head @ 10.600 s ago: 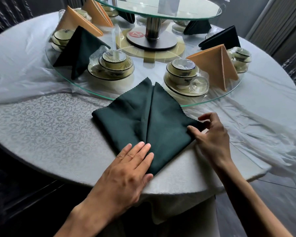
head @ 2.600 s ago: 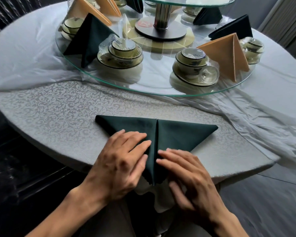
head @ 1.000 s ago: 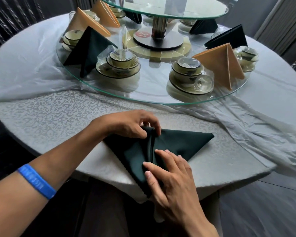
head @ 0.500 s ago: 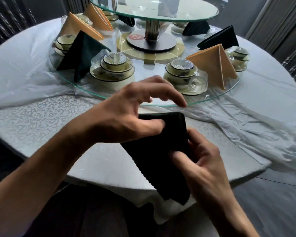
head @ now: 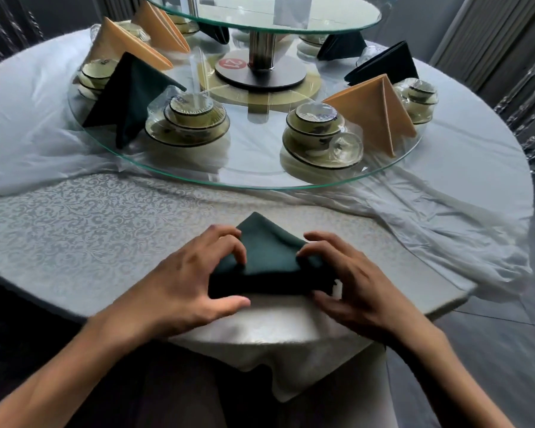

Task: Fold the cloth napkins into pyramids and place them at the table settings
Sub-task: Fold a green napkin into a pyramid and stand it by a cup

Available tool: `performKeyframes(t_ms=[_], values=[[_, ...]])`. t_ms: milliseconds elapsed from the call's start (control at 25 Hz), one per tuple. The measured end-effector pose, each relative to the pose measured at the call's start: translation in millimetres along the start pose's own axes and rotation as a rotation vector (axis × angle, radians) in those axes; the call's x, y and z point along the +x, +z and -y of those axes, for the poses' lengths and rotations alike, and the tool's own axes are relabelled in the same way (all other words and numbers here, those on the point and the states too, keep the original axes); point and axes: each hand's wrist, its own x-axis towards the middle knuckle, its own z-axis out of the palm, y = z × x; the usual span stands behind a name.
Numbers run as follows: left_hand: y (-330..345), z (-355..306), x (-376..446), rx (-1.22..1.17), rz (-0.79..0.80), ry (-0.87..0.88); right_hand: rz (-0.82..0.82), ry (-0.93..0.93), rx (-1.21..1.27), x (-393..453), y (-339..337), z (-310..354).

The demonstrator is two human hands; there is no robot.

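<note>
Right now your left hand (head: pixel 186 279) curls around the left end of the dark green napkin (head: pixel 269 257), fingers on its sloped face and thumb low at the near edge. Your right hand (head: pixel 349 285) grips the right end the same way, fingertips pressed into the cloth and thumb beneath the near corner. Between your hands the napkin stands as a small peaked shape, its tip pointing away from you, on the patterned tablecloth (head: pixel 74 230) near the table's front edge. Beyond it, clear plastic sheeting (head: pixel 430 217) is bunched around the glass turntable (head: pixel 254 180). On that turntable sit wrapped bowl sets (head: pixel 315 131), one folded green pyramid (head: pixel 130 94) at the left and an orange pyramid (head: pixel 374 109) at the right, with more folded napkins farther back.
</note>
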Motion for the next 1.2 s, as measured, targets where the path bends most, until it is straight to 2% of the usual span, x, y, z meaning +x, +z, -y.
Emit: performKeyframes(t_ms=[120,200,280,400,440,520,600,680,760,800,960,1000,1120,1200], values=[[9,1,-22,0.045,-0.126,-0.014,-0.21,0.007,-0.025,-7,8,-9],[14,1,-25,0.03,-0.221,-0.032,-0.284,0.049,-0.032,-5,10,-14],[20,2,-28,0.07,-0.253,-0.025,-0.282,0.058,-0.062,-1,11,-15],[22,-1,-39,0.18,-0.261,-0.06,-0.164,0.055,-0.125,-4,4,-11],[20,-5,-39,0.21,-0.279,-0.062,-0.188,0.089,-0.122,-5,0,-6],[17,-11,-24,0.238,-0.374,-0.036,-0.346,0.151,-0.088,3,-2,13],[18,-15,3,0.227,-0.345,-0.049,-0.403,0.155,-0.078,30,7,35],[28,-9,27,0.248,-0.189,-0.119,-0.181,0.161,-0.198,60,31,52],[40,6,30,0.315,-0.037,-0.178,0.067,0.264,-0.319,70,54,48],[46,15,22,0.383,-0.008,-0.168,0.132,0.306,-0.362,64,58,38],[45,23,-25,0.534,-0.015,-0.065,0.132,0.404,-0.403,9,39,5],[42,20,-31,0.479,-0.014,-0.07,0.15,0.431,-0.394,0,34,3],[28,6,-19,0.233,-0.161,-0.164,0.183,0.448,-0.392,-7,31,1],[23,0,2,0.204,-0.221,-0.221,0.177,0.451,-0.373,-4,31,0]])
